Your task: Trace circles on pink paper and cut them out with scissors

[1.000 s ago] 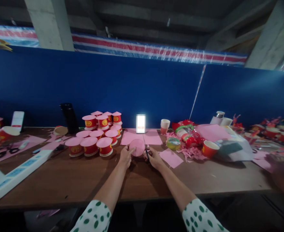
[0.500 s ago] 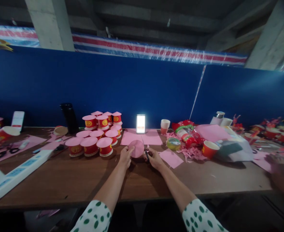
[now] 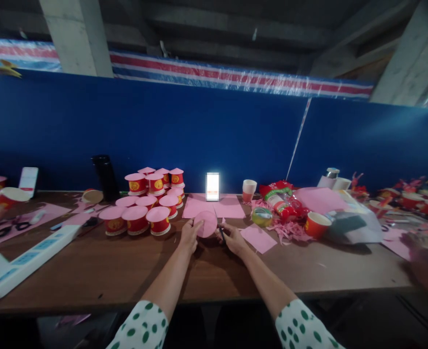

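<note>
My left hand (image 3: 189,236) pinches a round pink paper disc (image 3: 205,224) at its left edge, holding it up just above the brown table (image 3: 126,271). My right hand (image 3: 233,238) grips small dark scissors (image 3: 219,229) whose blades meet the disc's right edge. Both hands sit at the table's middle, in front of pink paper sheets (image 3: 214,206) and a lit phone (image 3: 212,186) standing upright.
Several red paper cups capped with pink discs (image 3: 146,203) stand left of my hands. A white power strip (image 3: 21,259) lies far left. Tape roll (image 3: 261,216), pink square (image 3: 258,238), red snack bag (image 3: 281,198), open red cup (image 3: 316,224) sit right. Other people's hands appear at both edges.
The pink disc has turned slightly in my left hand and the scissors have shifted a little along its edge. Hands stay in the same place.
</note>
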### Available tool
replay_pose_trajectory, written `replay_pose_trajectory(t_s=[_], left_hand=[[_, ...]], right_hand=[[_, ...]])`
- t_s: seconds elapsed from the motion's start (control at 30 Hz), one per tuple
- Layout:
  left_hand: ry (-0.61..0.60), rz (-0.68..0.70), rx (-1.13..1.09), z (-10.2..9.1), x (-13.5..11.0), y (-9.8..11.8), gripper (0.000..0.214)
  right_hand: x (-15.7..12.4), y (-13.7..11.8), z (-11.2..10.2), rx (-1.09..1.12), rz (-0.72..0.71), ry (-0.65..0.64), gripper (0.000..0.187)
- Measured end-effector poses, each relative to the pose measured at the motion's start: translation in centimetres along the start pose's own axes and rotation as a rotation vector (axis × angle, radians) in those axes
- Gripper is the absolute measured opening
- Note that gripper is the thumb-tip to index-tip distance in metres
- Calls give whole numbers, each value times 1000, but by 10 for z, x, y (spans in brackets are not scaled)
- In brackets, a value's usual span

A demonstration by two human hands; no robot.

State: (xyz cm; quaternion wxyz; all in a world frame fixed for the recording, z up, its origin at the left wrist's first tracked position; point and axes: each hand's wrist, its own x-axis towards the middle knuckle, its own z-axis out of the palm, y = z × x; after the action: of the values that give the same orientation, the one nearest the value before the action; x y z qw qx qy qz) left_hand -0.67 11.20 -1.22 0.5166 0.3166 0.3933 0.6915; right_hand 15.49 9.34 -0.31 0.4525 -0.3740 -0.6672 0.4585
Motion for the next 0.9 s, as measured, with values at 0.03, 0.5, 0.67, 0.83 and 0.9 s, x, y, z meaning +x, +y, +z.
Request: replay_pose_trajectory(t_s=[0.03,0.5,0.67,0.83,0.9], left_hand=[[2,4,4,0,0,0,47],[12,-10,-57,1,-1,3,43],[17,-12,-58,1,-1,3,45],[9,-20,-66,1,-1,2,44],[16,-17,-62,1,0,1,43]], right_hand=[[0,1,0,6,5,-5,34],[1,6,1,52,9,-37,31],[-1,4,1,64,18,-29,32],[0,4,0,56,-3,-36,30],[0,5,0,54,-2,-37,31]])
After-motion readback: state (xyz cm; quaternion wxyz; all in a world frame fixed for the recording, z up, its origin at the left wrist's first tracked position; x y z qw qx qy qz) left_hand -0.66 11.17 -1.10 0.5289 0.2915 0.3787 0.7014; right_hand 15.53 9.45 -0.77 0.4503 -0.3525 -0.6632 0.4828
